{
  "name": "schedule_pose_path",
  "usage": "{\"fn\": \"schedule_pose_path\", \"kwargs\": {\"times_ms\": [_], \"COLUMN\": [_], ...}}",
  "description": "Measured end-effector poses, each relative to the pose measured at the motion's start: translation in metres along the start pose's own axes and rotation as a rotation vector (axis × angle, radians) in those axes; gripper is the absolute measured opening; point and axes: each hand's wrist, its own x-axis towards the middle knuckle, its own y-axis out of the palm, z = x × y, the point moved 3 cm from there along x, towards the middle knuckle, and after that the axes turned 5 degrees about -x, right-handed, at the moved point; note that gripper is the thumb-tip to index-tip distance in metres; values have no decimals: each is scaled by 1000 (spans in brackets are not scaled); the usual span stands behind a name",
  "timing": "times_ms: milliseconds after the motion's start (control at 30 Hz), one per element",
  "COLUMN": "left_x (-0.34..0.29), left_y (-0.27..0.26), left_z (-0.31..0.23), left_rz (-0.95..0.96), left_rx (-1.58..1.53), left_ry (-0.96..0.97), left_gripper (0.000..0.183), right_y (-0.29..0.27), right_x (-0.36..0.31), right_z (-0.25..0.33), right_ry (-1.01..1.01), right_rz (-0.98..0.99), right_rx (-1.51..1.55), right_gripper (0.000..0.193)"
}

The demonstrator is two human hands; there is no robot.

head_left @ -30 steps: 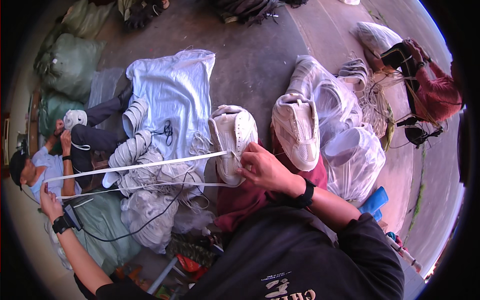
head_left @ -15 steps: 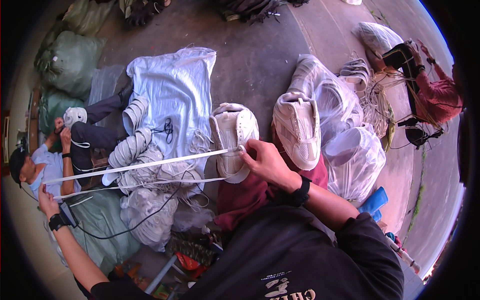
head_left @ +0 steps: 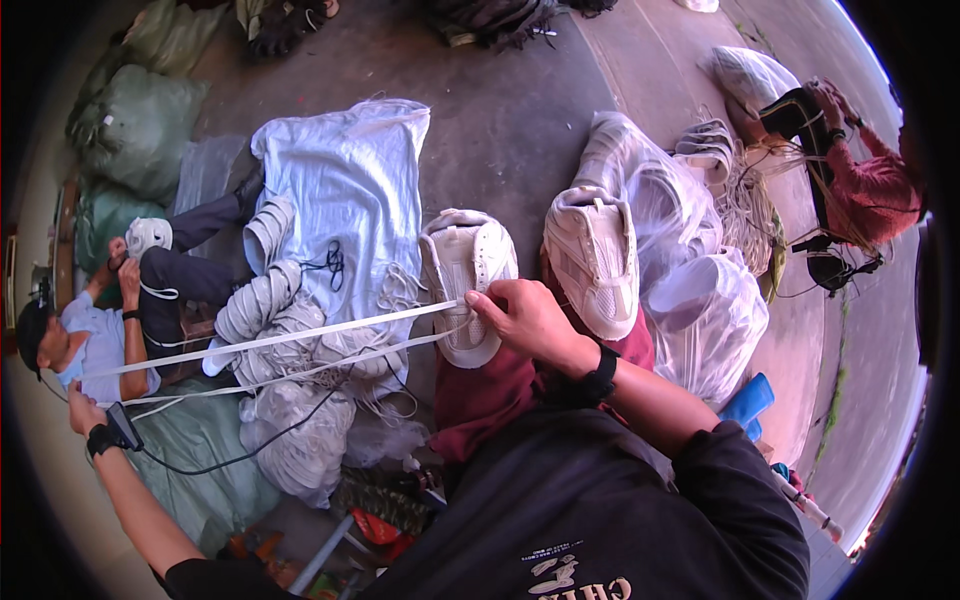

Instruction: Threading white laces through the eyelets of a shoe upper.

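A flat white shoelace (head_left: pixel 290 335) stretches taut in two strands across the view. At the far left, my left hand (head_left: pixel 86 408) is closed on its end. The fingers of my right hand (head_left: pixel 520 318) pinch the lace against the front of a cream sneaker upper (head_left: pixel 460 255). This upper sits over my left knee, toe toward me, with eyelets along its opening. Some of its lower part is hidden by the lace. A second cream sneaker upper (head_left: pixel 592 262) rests over my right knee, and neither hand touches it.
Left of my knees lie piled white uppers (head_left: pixel 290 335) and a pale blue-white sack (head_left: pixel 345 170). Plastic bags of uppers (head_left: pixel 705 310) stand to the right. Co-workers sit at left (head_left: pixel 115 345) and right (head_left: pixel 870 195). A black cable (head_left: pixel 240 462) runs from my left wrist.
My left hand has moved a little farther left and down with the lace. My right hand has shifted slightly left, and the lower strand now meets the shoe higher up.
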Motion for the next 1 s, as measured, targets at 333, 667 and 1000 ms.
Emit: {"fn": "schedule_pose_path", "kwargs": {"times_ms": [333, 667, 1000], "left_x": [-13, 4, 36], "left_y": [33, 38, 22], "left_z": [2, -6, 10], "left_rz": [265, 391, 304], "left_rx": [-136, -183, -160], "left_ry": [-20, -67, -89], "left_gripper": [22, 19, 20], "right_y": [-48, 4, 26], "right_x": [9, 61, 75], "right_z": [59, 58, 60], "right_ry": [-386, -799, -815], "right_rz": [-172, 295, 412], "right_rx": [-245, -539, -562], "right_gripper": [18, 28, 10]}}
